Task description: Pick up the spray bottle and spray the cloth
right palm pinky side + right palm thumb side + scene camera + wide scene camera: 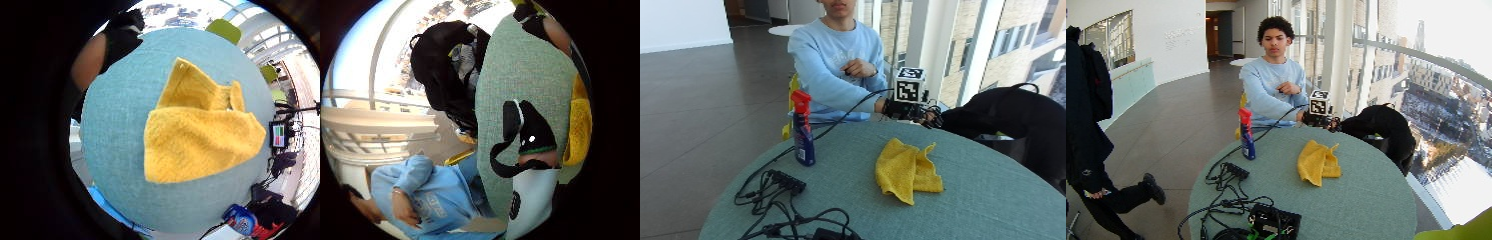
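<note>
A blue spray bottle [803, 136] with a red trigger head stands upright on the teal round table [986, 200], near its left edge. A crumpled yellow cloth [907, 170] lies at the table's middle, a good way right of the bottle. My gloved right hand [918, 113] hovers over the table's far edge, beyond the cloth and well away from the bottle. Its fingers hang loosely curled and hold nothing. The little finger side palm view looks down on the cloth [200, 137], with the bottle [241, 220] at the table's rim.
A black power strip [788, 181] and tangled cables lie on the table in front of the bottle. A black bag [1016, 117] sits just off the table's far right edge. The person's bare left hand [857, 67] is held at the chest.
</note>
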Demonstrator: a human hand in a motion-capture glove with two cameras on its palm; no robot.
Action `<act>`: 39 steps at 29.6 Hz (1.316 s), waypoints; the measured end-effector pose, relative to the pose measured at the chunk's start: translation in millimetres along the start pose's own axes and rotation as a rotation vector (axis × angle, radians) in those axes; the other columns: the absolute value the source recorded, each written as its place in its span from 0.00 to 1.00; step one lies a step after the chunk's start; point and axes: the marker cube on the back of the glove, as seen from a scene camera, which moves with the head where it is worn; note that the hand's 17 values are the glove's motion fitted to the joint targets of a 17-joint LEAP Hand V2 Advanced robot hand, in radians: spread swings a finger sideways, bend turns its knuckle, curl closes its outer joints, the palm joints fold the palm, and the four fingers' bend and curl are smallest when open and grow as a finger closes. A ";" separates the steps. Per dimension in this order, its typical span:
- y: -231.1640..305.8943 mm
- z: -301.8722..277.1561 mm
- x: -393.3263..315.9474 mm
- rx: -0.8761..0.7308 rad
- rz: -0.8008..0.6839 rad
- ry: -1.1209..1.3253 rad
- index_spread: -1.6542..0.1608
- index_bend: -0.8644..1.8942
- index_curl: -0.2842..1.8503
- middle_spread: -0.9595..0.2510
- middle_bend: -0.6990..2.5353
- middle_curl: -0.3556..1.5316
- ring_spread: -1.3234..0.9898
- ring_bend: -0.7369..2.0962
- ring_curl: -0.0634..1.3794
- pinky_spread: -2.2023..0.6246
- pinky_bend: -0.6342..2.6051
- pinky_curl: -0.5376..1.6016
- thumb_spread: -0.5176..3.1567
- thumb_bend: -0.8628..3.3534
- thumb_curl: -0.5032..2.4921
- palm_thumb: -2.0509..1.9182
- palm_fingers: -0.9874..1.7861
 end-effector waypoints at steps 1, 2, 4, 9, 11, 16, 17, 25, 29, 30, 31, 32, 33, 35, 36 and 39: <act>-0.4 0.4 0.1 0.000 0.000 0.001 0.80 0.41 0.17 0.74 0.32 0.24 0.57 0.36 0.09 0.81 0.27 0.28 0.25 0.29 0.21 0.65 0.58; -1.1 1.0 0.4 0.000 0.000 0.002 0.79 0.41 0.18 0.74 0.32 0.24 0.56 0.36 0.10 0.82 0.27 0.29 0.27 0.29 0.21 0.66 0.58; -2.3 2.5 1.4 -0.002 0.002 0.001 0.77 0.40 0.20 0.73 0.32 0.26 0.56 0.37 0.13 0.83 0.27 0.30 0.30 0.30 0.22 0.66 0.57; -0.4 5.0 5.4 -0.003 -0.003 -0.015 0.73 0.39 0.23 0.72 0.32 0.29 0.56 0.36 0.16 0.84 0.27 0.33 0.36 0.30 0.23 0.67 0.56; 1.8 4.7 6.9 -0.004 -0.006 -0.020 0.72 0.39 0.24 0.71 0.32 0.29 0.56 0.36 0.17 0.84 0.26 0.33 0.38 0.29 0.24 0.67 0.56; 6.5 -1.0 13.5 -0.004 0.000 -0.016 0.71 0.38 0.25 0.71 0.31 0.31 0.56 0.35 0.18 0.85 0.26 0.34 0.41 0.29 0.25 0.67 0.56; 7.1 -2.0 14.5 -0.003 0.003 -0.018 0.70 0.38 0.25 0.71 0.31 0.31 0.56 0.35 0.18 0.85 0.26 0.35 0.42 0.29 0.25 0.67 0.56; 13.0 -3.2 17.7 -0.004 0.011 -0.027 0.70 0.38 0.26 0.71 0.31 0.33 0.57 0.34 0.19 0.85 0.25 0.36 0.44 0.27 0.26 0.68 0.55; 25.6 -7.2 17.1 -0.008 0.017 -0.038 0.69 0.37 0.27 0.71 0.31 0.34 0.57 0.34 0.20 0.86 0.25 0.36 0.45 0.27 0.27 0.68 0.55; 30.6 -9.0 17.0 -0.009 0.020 -0.046 0.69 0.38 0.27 0.71 0.31 0.34 0.57 0.33 0.20 0.86 0.25 0.36 0.45 0.27 0.27 0.68 0.55; 36.5 -11.1 17.1 -0.008 0.024 -0.052 0.69 0.38 0.27 0.71 0.31 0.35 0.57 0.33 0.19 0.86 0.25 0.37 0.45 0.27 0.27 0.68 0.54; 43.5 -13.5 17.4 -0.007 0.027 -0.055 0.69 0.38 0.28 0.71 0.31 0.35 0.57 0.32 0.19 0.86 0.25 0.37 0.45 0.26 0.27 0.68 0.54; 51.5 -15.9 17.9 -0.006 0.030 -0.053 0.69 0.38 0.28 0.71 0.31 0.35 0.57 0.32 0.19 0.86 0.25 0.37 0.46 0.26 0.27 0.68 0.53; 70.5 -20.8 19.6 -0.006 0.036 -0.045 0.69 0.38 0.28 0.72 0.31 0.35 0.57 0.32 0.19 0.86 0.25 0.37 0.46 0.26 0.27 0.68 0.53; 81.5 -22.8 20.7 -0.007 0.039 -0.043 0.69 0.38 0.28 0.72 0.31 0.36 0.57 0.32 0.19 0.86 0.25 0.37 0.46 0.26 0.27 0.68 0.53; 120.9 -27.9 25.5 -0.003 0.054 -0.054 0.69 0.38 0.29 0.72 0.31 0.36 0.58 0.32 0.18 0.86 0.25 0.37 0.46 0.25 0.28 0.68 0.53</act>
